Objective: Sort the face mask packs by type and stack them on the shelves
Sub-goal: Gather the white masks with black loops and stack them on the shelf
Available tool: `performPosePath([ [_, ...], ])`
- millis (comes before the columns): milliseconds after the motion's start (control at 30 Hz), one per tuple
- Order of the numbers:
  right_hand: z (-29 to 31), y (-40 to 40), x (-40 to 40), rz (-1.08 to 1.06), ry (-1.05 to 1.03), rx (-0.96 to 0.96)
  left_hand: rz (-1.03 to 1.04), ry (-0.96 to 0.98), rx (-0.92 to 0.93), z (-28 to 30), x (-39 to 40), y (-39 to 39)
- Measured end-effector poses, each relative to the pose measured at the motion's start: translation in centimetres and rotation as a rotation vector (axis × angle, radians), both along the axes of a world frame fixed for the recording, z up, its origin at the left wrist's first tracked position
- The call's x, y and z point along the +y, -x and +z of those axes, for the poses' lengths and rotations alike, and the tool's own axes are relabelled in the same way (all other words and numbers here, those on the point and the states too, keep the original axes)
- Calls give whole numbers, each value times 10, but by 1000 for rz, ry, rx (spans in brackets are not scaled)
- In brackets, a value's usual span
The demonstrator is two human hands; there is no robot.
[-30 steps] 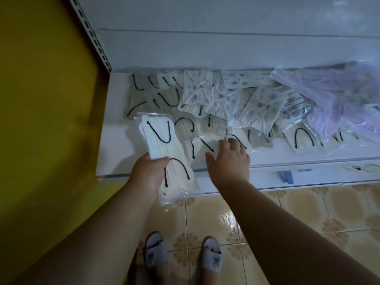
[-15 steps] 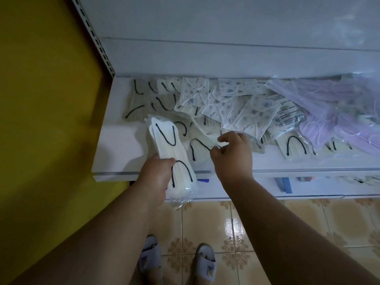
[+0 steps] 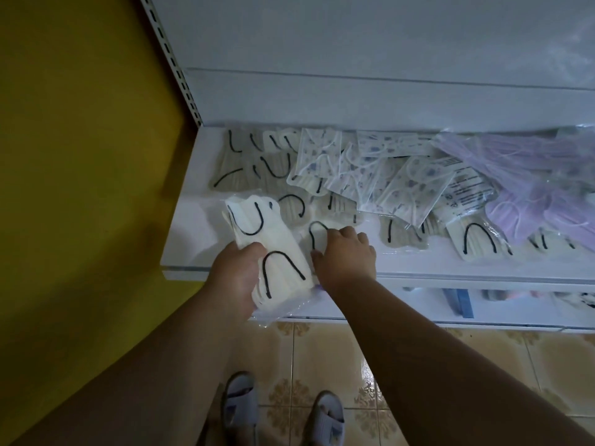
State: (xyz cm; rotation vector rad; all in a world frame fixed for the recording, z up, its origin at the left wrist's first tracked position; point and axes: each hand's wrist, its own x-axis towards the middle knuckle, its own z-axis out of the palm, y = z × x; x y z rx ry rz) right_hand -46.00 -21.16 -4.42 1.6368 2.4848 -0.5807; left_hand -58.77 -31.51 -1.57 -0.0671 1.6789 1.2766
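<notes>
My left hand (image 3: 236, 278) grips a stack of cream mask packs with black ear loops (image 3: 267, 249), held over the front left edge of the white shelf (image 3: 180, 249). My right hand (image 3: 346, 255) rests fingers-down on another cream pack with a black loop (image 3: 317, 231) lying on the shelf, thumb at its near edge. More cream packs (image 3: 244, 165) lie at the shelf's back left. Packs of white masks with a blue print (image 3: 386, 178) are piled in the middle. Purple mask packs (image 3: 528, 181) are heaped on the right.
A yellow wall (image 3: 80, 156) and a slotted upright (image 3: 170, 62) border the shelf on the left. A lower shelf (image 3: 483, 304) shows beneath, with a blue item (image 3: 458, 300). Tiled floor and my two sandalled feet (image 3: 280, 413) are below.
My right hand dropped from a raised pinch onto the cream pack beside the held stack. The left hand with its stack shifted slightly forward over the shelf edge.
</notes>
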Motion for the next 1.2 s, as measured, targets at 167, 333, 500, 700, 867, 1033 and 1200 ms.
performPosePath([
  [167, -2, 0, 6, -15, -110, -33, -40, 17, 106, -4, 1, 13],
  [333, 32, 0, -2, -398, 144, 558, -103, 111, 206, -4, 8, 31],
  [500, 82, 10, -21, -599, 177, 1041, -116, 210, 304, 8, 15, 44],
  [700, 89, 22, -44, -503, 91, 1182, -59, 110, 74, 0, 13, 58],
  [867, 57, 24, -63, -98, 6, 926, -85, -22, -249, 9, 2, 42],
  [1033, 36, -2, -71, 155, -69, 691, -214, -96, -412, 12, -2, 25],
  [1200, 35, -36, -77, 168, -100, 822, -245, -99, -302, 0, -8, -8],
])
